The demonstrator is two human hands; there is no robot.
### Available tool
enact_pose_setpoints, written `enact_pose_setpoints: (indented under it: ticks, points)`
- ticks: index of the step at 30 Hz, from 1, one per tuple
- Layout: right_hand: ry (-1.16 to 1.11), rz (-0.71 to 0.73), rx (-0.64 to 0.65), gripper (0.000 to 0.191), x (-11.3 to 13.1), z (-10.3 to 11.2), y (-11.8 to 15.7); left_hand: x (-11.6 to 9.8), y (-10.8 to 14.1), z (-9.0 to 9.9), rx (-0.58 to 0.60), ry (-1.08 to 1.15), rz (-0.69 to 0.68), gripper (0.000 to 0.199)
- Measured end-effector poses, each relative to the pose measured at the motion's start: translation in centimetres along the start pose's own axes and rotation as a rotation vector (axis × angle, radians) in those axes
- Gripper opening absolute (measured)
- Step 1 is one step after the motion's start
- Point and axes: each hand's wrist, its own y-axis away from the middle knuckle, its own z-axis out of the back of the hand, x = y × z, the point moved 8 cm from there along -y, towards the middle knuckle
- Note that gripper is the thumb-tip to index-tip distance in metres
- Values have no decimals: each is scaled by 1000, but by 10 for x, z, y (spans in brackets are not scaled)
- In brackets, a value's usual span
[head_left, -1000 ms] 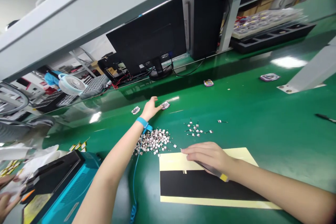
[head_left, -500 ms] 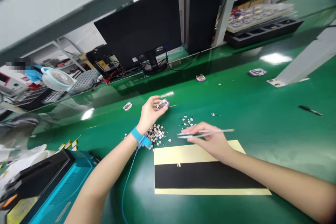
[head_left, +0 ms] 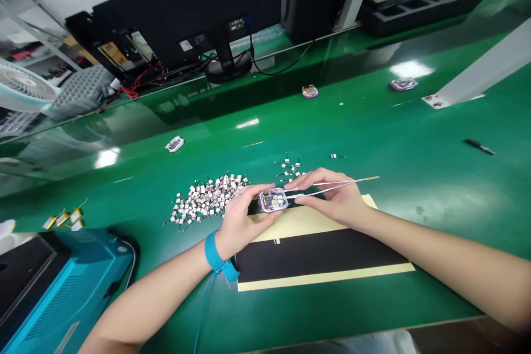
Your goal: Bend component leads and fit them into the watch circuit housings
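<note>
My left hand (head_left: 244, 215), with a blue strap on the wrist, is closed around a small purple-edged device (head_left: 273, 199) whose circuit parts face up. White tweezers (head_left: 332, 187) are held in my right hand (head_left: 332, 196); their tips reach the device's right side. Both hands are above the upper edge of a black sheet with yellow borders (head_left: 323, 254). Left of the device lies a large pile of small white parts with dark leads (head_left: 207, 196). A smaller group of such parts (head_left: 293, 167) sits just behind my right hand.
Similar devices lie at the back left (head_left: 175, 144), back middle (head_left: 310, 91) and back right (head_left: 403, 84). A black pen-like tool (head_left: 479, 146) and a white metal post (head_left: 477, 66) are on the right. A teal machine (head_left: 83, 287) stands at the left, a monitor (head_left: 186, 5) behind.
My left hand has brought the device right and down, towards the tweezers. My right hand has moved up slightly, and the tweezer tips are now at the device. The head view has tilted down.
</note>
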Motion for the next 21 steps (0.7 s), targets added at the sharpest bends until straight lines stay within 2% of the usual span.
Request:
enact_pose_setpoints:
  ticks: [6,9,11,13,16,19,21]
  points:
    - [70,91,67,17,9,-9,1,-4,-1,-1,12,-42,-55,37]
    - [225,282,201,20,28,-20,6,-7,-2,-3,23,-15,-86,36]
    - [342,448,302,24,43,-29,14,-11,-3,-4,37,27,-125,26]
    - [348,505,320,25,51,-30,17,-13,-3,-5,49,71,-144,14]
    - [219,368,207,23,47,-22,13,-12,-4,-3,33,106,-120,14]
    - [109,154,30,23,30,-11,8,-7,-3,-1,4,139,-70,18]
    - [59,26,-17,23,18,-8,8,-3,-2,-1,-5,183,-35,19]
